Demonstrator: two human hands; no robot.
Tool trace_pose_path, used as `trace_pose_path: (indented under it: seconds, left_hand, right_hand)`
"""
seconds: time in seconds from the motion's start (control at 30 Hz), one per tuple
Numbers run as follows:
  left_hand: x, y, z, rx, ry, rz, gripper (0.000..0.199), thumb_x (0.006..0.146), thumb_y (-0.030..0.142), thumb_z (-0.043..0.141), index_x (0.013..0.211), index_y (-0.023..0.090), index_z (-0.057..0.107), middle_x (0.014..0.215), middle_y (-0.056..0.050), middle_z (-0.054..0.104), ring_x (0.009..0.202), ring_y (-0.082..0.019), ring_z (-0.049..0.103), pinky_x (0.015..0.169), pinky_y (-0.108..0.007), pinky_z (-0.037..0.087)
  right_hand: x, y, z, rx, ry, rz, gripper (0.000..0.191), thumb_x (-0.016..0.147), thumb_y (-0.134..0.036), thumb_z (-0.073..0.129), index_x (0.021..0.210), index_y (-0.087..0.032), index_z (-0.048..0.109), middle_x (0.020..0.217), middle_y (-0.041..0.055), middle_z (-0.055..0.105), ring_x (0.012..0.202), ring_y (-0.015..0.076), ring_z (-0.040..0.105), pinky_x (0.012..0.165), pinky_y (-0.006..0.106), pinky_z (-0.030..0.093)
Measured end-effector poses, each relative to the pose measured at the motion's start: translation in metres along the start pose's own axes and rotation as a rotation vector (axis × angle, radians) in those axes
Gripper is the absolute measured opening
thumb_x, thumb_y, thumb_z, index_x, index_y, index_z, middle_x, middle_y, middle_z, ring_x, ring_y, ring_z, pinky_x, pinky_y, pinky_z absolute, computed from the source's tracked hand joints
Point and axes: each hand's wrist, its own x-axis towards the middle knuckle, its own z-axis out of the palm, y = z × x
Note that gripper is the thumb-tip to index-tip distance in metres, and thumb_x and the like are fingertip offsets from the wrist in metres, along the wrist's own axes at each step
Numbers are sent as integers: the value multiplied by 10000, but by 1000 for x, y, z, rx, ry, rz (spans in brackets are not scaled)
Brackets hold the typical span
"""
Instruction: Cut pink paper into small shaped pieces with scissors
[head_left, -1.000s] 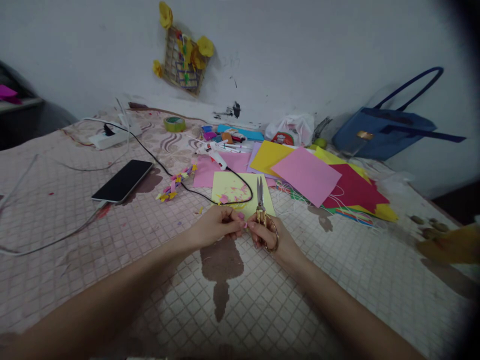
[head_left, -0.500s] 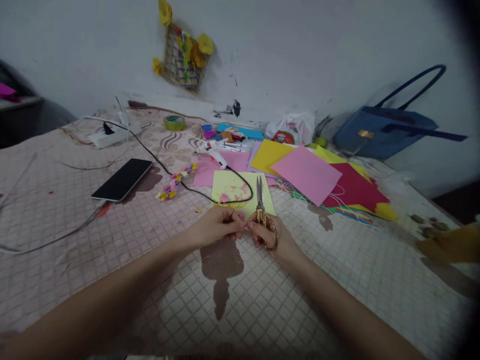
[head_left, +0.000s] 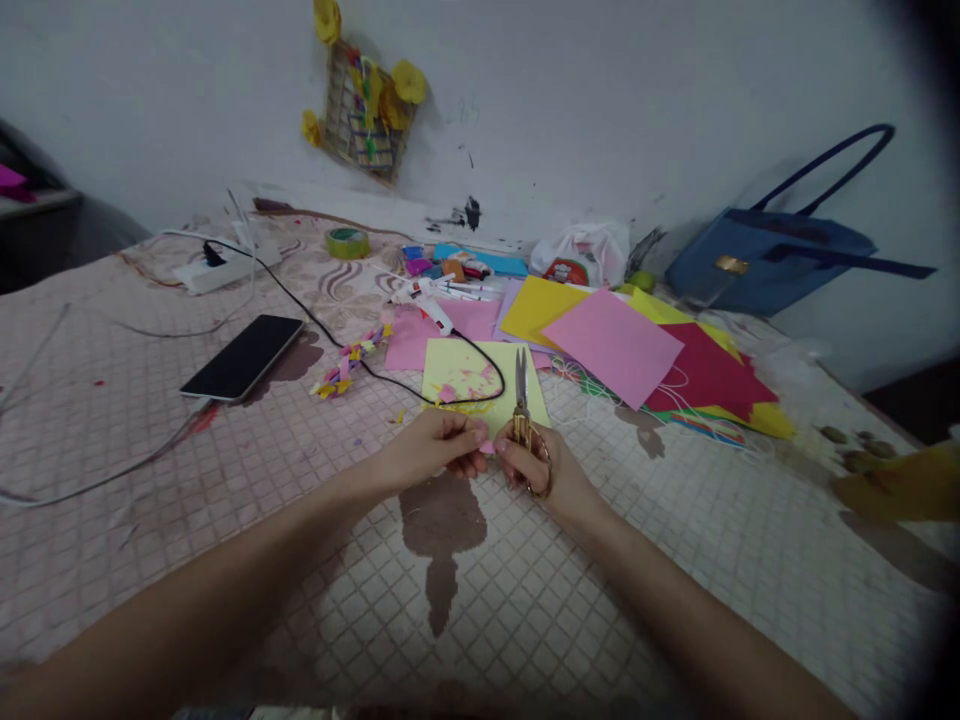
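Observation:
Between the thumb and fingers of my left hand (head_left: 442,442) is a small piece of pink paper (head_left: 487,446). Close beside it, my right hand (head_left: 536,460) is wrapped round gold-handled scissors (head_left: 522,405), whose blades point up and away from me and look closed. The right fingertips come near the pink piece; whether they touch it I cannot tell. Just beyond both hands lies a pale yellow sheet (head_left: 457,358) with pink and yellow paper scraps (head_left: 448,393) on it. A strip of colourful paper pieces (head_left: 351,362) lies to the left of that sheet.
A white glue gun (head_left: 426,303) rests on pink paper, its black cord crossing the table. Left are a tablet-like device (head_left: 244,357) and a power strip (head_left: 214,268). Coloured sheets (head_left: 611,345) lie right, a blue bag (head_left: 772,260) behind them. Green tape (head_left: 347,243) sits at the back.
The fingers of my two hands have drawn slightly apart, and more of the pink paper shows at my left fingertips. The scissors stay in my right hand.

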Motion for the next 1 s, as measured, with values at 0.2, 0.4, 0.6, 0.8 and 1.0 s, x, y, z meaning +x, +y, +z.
trace_pose_path:
  seconds: [0.2,0.4,0.6,0.8,1.0]
  left_hand:
    - [0,-2,0,3,-36,20,295,743,405,529,718,114,569,641,-20,592,538,-73,524,540,-199,416]
    - [2,-9,1,-5,-36,61,215,709,328,582,681,116,567,589,5,560,512,-61,500,517,-186,395]
    - [0,-1,2,-31,-35,13,212,717,316,571,655,114,561,587,-1,572,505,-59,504,507,-181,385]
    - [-1,0,2,-77,-56,20,179,731,284,557,668,116,562,607,4,571,518,-57,500,532,-193,395]
    - [-2,-1,3,-15,-29,12,149,706,255,582,668,114,558,601,4,562,512,-59,495,518,-189,392]
  right_hand:
    - [-1,-4,1,-57,23,-17,191,761,-324,504,649,-172,478,487,-52,438,408,70,404,388,186,335]
    - [-1,-6,1,-109,24,-20,217,756,-361,502,654,-171,478,489,-49,438,391,70,405,376,189,334]
    - [-2,-3,2,-29,26,-1,250,780,-395,478,668,-171,481,476,-51,428,393,73,411,387,193,331]
    - [-2,-3,2,33,22,27,279,781,-402,485,621,-174,466,475,-51,432,401,77,412,406,205,339]
    - [0,-2,2,-8,-9,33,196,746,-354,535,698,-168,494,501,-55,459,394,71,412,382,193,339]
